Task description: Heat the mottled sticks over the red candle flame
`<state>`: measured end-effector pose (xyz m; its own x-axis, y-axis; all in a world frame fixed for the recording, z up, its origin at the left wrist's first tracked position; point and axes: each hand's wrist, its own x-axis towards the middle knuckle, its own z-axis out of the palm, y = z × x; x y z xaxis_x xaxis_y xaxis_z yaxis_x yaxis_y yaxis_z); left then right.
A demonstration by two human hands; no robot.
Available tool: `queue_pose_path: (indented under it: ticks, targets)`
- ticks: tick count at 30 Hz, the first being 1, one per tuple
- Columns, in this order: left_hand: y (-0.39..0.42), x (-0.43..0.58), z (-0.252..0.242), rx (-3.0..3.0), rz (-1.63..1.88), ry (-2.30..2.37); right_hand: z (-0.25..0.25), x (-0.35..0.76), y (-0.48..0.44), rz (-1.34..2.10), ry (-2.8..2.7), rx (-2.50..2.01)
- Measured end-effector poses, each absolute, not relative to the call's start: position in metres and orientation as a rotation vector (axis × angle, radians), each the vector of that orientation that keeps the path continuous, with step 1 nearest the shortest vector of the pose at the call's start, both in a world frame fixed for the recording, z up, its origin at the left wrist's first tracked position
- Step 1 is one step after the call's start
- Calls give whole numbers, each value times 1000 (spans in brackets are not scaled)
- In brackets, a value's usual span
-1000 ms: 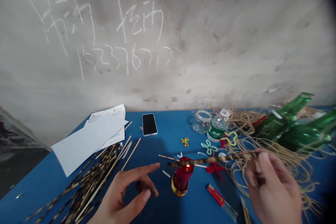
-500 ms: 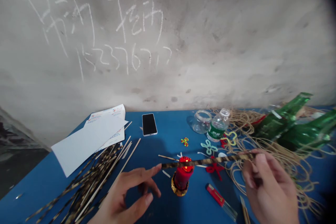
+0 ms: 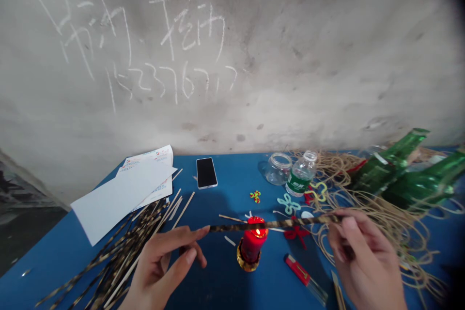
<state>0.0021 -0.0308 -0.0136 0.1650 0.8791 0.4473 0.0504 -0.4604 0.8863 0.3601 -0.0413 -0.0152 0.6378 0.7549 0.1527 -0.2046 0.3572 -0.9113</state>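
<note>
My right hand (image 3: 358,256) pinches the right end of a long mottled brown-and-cream stick (image 3: 232,227), which runs level across the blue table. Its middle passes just above the flame of a red candle (image 3: 252,244), which stands in a gold holder (image 3: 249,261). My left hand (image 3: 169,261) is at the stick's left end, with the index fingertip at or touching the tip. Its thumb and fingers are apart, and the stick does not lie in its grip.
Several mottled sticks (image 3: 119,256) lie at lower left, next to white papers (image 3: 119,198). Farther back are a black smartphone (image 3: 207,173), a glass jar (image 3: 278,169), a water bottle (image 3: 300,177), and green bottles (image 3: 385,169). Tangled twine (image 3: 403,237) spreads right. A red cutter (image 3: 298,270) lies near my right hand.
The stick has slid left over the flame, carried by my right hand. My left hand has shifted left and up to the stick's left tip.
</note>
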Motion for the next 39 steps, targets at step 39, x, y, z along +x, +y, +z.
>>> queue_pose_path:
  ticks: [39]
  targets:
    - [-23,-8,-17,1327,1643,1220,-33,362,-47,720,-927,-1115]
